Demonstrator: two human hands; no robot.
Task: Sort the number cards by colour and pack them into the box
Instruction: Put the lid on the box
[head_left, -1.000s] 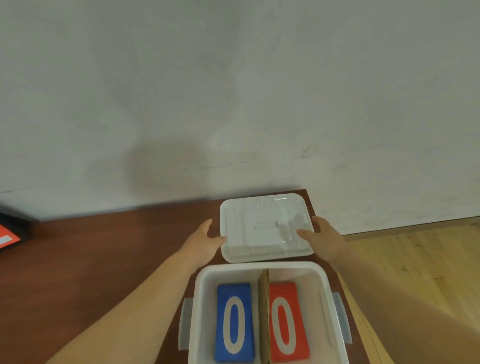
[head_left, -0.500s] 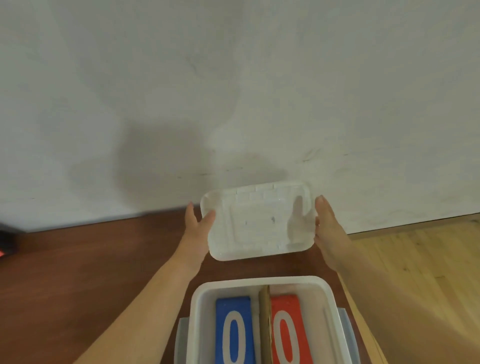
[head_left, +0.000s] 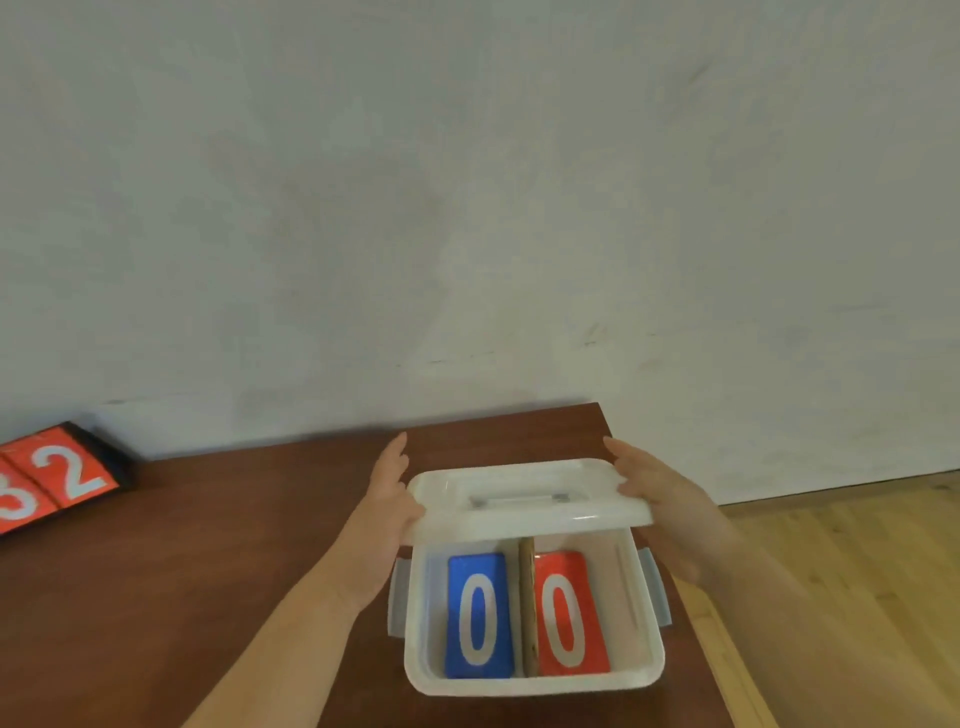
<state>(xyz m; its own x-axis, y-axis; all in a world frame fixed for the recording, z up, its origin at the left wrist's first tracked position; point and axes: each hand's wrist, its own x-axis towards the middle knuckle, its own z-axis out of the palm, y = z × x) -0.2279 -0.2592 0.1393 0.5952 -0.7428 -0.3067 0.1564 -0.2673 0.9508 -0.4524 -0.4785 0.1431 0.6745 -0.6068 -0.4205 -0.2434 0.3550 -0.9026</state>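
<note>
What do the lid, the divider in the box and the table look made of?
The lid: glossy white plastic, moulded ridges, a highlight along its edge. The divider: probably cardboard, matt brown, raw edge. The table: dark reddish-brown wood or veneer, smooth, slight sheen; which cannot be told.

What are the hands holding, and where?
The white lid: the left hand holds its left edge, the right hand its right edge, over the box.

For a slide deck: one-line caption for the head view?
Left hand and right hand hold the white lid above the box; blue 0 card and red 0 card lie inside.
</note>
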